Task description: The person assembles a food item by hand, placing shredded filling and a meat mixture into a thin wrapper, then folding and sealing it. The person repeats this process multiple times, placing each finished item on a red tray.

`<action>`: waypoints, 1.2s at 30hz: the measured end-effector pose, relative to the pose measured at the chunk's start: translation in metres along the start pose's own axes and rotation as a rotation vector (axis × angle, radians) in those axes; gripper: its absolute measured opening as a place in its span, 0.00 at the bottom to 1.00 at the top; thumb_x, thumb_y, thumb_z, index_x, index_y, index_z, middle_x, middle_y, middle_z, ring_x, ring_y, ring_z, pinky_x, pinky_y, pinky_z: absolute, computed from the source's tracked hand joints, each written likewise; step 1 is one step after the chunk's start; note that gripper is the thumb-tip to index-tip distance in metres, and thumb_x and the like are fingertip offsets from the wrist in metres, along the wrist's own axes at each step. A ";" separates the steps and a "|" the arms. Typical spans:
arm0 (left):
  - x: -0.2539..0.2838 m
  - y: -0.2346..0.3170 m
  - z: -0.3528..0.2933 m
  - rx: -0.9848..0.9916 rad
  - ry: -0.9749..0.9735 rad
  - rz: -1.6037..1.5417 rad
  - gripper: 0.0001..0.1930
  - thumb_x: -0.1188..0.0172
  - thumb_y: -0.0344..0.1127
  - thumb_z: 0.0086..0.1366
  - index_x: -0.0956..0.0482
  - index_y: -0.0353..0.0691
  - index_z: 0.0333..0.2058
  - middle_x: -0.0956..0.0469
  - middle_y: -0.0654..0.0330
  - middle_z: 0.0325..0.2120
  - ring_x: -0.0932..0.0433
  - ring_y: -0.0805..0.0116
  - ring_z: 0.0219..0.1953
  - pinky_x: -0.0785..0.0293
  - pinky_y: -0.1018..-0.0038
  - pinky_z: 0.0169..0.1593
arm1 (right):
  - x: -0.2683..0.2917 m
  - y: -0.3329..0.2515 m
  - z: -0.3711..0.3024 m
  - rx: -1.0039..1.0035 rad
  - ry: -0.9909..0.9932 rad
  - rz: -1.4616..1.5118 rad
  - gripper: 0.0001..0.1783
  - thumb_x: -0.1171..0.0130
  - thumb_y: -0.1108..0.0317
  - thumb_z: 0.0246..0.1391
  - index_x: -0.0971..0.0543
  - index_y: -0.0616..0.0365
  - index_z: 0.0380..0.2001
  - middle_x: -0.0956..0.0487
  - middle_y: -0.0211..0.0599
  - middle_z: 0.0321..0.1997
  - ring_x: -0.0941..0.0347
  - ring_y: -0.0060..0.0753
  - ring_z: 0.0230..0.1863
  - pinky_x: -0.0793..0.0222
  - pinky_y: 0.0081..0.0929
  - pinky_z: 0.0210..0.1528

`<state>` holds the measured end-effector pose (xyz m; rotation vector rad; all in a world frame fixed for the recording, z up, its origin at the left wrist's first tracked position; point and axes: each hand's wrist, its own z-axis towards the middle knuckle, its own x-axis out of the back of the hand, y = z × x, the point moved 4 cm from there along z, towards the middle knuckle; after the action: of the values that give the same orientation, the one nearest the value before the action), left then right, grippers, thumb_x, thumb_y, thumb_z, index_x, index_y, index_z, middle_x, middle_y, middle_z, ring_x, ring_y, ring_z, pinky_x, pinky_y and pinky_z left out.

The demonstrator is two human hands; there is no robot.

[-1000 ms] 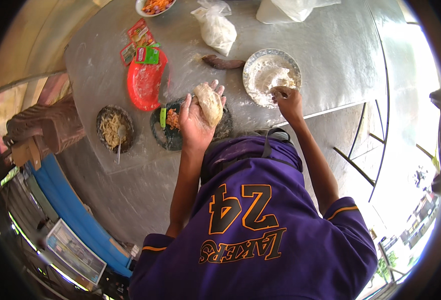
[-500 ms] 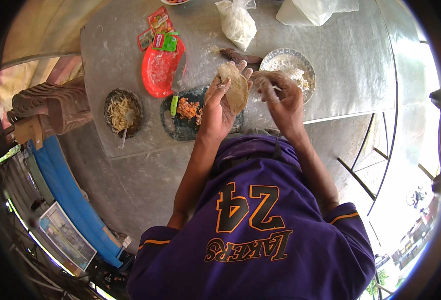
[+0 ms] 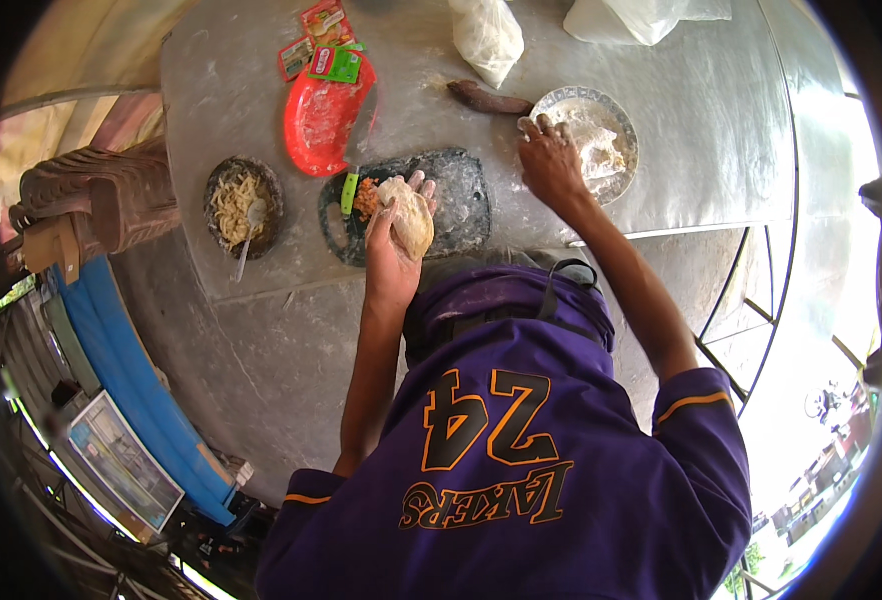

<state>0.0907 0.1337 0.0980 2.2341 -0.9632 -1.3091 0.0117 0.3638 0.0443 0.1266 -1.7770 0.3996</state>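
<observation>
My left hand is closed around a flat, floury round of dough, held above the near edge of the dark cutting board. To the right, my right hand is palm down at the left rim of a patterned plate of white flour. Its floury fingers are slightly bent and apart, with nothing visible in them. Chopped orange bits lie on the board, partly hidden by the dough and my left hand. A knife with a green handle rests between the board and a red dish.
A dark bowl with pale strips and a spoon stands at the left. Seasoning packets lie by the red dish's far edge. Farther back are a bag of white powder, a long brown object and another plastic bag.
My left hand has moved left and nearer to me with the dough, over the cutting board. My right hand has left the dough's side and come to the flour plate's rim.
</observation>
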 end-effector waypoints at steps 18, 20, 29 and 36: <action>0.038 -0.010 -0.008 -0.017 -0.001 -0.176 0.27 0.52 0.39 0.72 0.42 0.33 0.65 0.36 0.45 0.64 0.38 0.48 0.67 0.39 0.61 0.68 | -0.030 0.028 0.017 0.103 -0.005 -0.056 0.04 0.38 0.76 0.42 0.20 0.60 0.26 0.19 0.51 0.35 0.24 0.53 0.49 0.34 0.52 0.60; 0.043 -0.007 -0.010 -0.063 -0.023 -0.186 0.27 0.52 0.40 0.72 0.42 0.34 0.65 0.35 0.46 0.63 0.37 0.49 0.66 0.38 0.61 0.68 | -0.030 0.026 0.011 0.204 0.161 -0.066 0.02 0.40 0.74 0.43 0.20 0.59 0.25 0.20 0.50 0.31 0.22 0.49 0.43 0.32 0.48 0.54; 0.068 0.013 -0.020 -0.051 0.028 -0.209 0.24 0.54 0.37 0.73 0.40 0.32 0.64 0.31 0.48 0.60 0.30 0.56 0.62 0.33 0.63 0.65 | -0.026 0.062 -0.017 -0.155 0.276 0.206 0.13 0.37 0.74 0.48 0.18 0.59 0.40 0.18 0.46 0.47 0.24 0.48 0.52 0.45 0.47 0.70; 0.096 0.049 -0.024 -0.078 0.042 -0.191 0.24 0.55 0.41 0.74 0.38 0.33 0.62 0.32 0.47 0.62 0.31 0.54 0.63 0.34 0.64 0.65 | -0.033 0.103 -0.078 -0.417 0.520 -0.099 0.10 0.42 0.69 0.57 0.16 0.60 0.39 0.18 0.48 0.46 0.24 0.51 0.50 0.31 0.44 0.56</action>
<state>0.1247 0.0302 0.0817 2.3295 -0.6854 -1.3478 0.0612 0.4817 0.0074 -0.1723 -1.2977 -0.0210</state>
